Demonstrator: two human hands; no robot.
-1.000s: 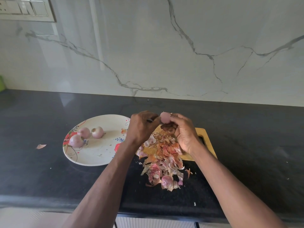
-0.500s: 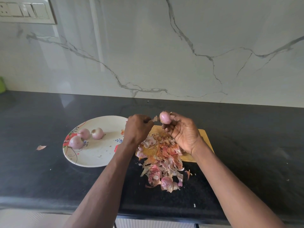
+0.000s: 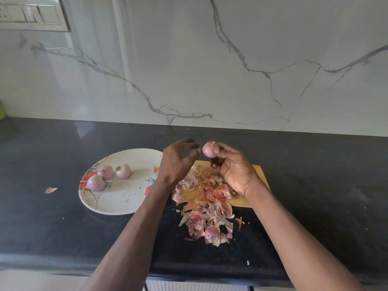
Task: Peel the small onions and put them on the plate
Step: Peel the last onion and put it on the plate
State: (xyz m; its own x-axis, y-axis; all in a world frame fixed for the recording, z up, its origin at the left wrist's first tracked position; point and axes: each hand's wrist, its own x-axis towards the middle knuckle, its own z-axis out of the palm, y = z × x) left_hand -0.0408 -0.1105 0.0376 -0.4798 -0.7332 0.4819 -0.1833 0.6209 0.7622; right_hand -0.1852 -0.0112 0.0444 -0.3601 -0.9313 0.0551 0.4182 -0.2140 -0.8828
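My right hand [image 3: 233, 166] pinches a small pink onion [image 3: 209, 149] between thumb and fingertips, raised above the wooden cutting board [image 3: 260, 175]. My left hand [image 3: 177, 160] hovers just left of that onion with its fingers loosely spread and holding nothing I can see. A white flowered plate [image 3: 126, 198] lies to the left with three peeled onions [image 3: 107, 175] near its far left rim. A heap of onion skins [image 3: 207, 202] covers the board and spills toward the counter's front.
The black counter [image 3: 315, 185] runs to a marble wall behind. A stray bit of skin [image 3: 50, 190] lies left of the plate. A switch panel [image 3: 33, 16] sits on the wall at upper left. The counter's front edge is close below the skins.
My left hand has let go of the onion's skin and opened its fingers. The onion in my right hand now looks bare and sits slightly higher.
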